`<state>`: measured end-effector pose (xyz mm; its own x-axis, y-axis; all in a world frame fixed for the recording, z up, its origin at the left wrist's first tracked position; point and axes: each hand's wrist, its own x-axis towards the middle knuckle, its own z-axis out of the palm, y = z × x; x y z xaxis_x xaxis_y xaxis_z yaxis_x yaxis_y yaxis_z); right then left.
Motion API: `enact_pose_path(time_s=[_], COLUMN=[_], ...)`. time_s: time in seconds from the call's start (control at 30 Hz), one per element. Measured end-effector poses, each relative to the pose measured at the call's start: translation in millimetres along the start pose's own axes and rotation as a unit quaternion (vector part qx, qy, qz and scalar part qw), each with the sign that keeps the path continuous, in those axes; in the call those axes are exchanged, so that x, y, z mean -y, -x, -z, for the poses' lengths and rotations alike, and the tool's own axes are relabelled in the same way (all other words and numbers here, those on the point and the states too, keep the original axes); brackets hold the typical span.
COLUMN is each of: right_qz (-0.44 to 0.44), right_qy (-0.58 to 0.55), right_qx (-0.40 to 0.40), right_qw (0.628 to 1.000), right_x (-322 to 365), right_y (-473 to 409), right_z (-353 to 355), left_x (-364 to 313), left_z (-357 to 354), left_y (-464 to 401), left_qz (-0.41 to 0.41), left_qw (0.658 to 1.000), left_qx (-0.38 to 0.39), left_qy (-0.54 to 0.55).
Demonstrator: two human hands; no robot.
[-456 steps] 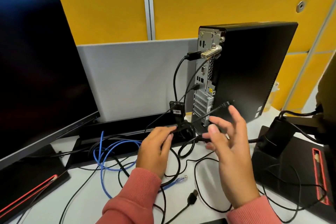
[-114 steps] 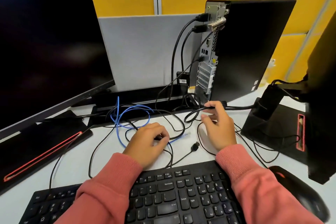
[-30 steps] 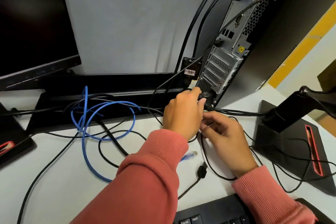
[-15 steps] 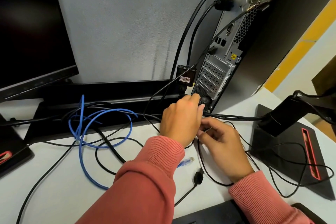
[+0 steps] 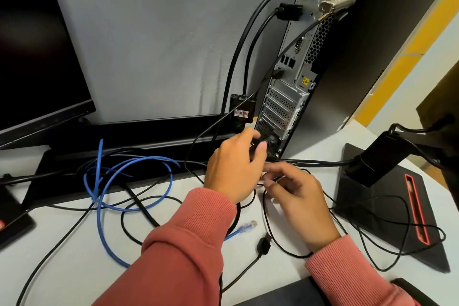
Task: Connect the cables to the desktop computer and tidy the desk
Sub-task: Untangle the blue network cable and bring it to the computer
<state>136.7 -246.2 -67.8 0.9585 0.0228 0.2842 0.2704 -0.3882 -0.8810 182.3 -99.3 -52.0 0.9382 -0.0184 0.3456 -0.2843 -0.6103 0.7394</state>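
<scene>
Pressing a black plug (image 5: pixel 258 144) toward the socket at the foot of the tower's (image 5: pixel 367 57) rear panel, the left hand (image 5: pixel 232 169) has its fingers curled round it, thumb on top, probably so the push runs straight in. Whether the plug is fully seated is hidden behind the fingers. The right hand (image 5: pixel 298 196) sits just beside it, low on the counter (image 5: pixel 62 256), pinching a thin black cable (image 5: pixel 280 236), seemingly to keep slack out of the way. The tower stands upright with its perforated metal back turned toward the person, so its ports are within reach; two thick rubbery cables are already plugged in near its top. A glossy blue network cable (image 5: pixel 109 196) lies in loose loops on the matte white counter, its clear plug (image 5: pixel 246 227) free, and a small black USB plug (image 5: pixel 263 246) lies unconnected nearby.
</scene>
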Motion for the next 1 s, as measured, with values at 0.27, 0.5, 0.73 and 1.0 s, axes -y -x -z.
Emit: enact_pose_path(time_s=[0.27,0.5,0.73,1.0], right_qz=[0.118,0.322,0.253,0.307], right_qy=[0.092,0.131,0.24,0.157], right_qx=[-0.088,-0.292,-0.305,-0.339], right_qw=[0.985,0.891,0.886,0.876], right_x=[43.1,144.5,197.4,170.7], right_y=[-22.5,-82.6,-155.4,-168.7], right_z=[20.6,43.8,63.3,67.4], left_x=[1.1,-2.6,-3.4,1.4], left_z=[7.0,9.2,6.8,3.4], left_y=[4.7,6.7,4.9,4.7], left_qz=[0.027,0.025,0.016,-0.012], left_qw=[0.999,0.999,1.0,0.999], left_qx=[-0.026,-0.016,-0.02,-0.036], left_qy=[-0.021,-0.016,0.009,0.037])
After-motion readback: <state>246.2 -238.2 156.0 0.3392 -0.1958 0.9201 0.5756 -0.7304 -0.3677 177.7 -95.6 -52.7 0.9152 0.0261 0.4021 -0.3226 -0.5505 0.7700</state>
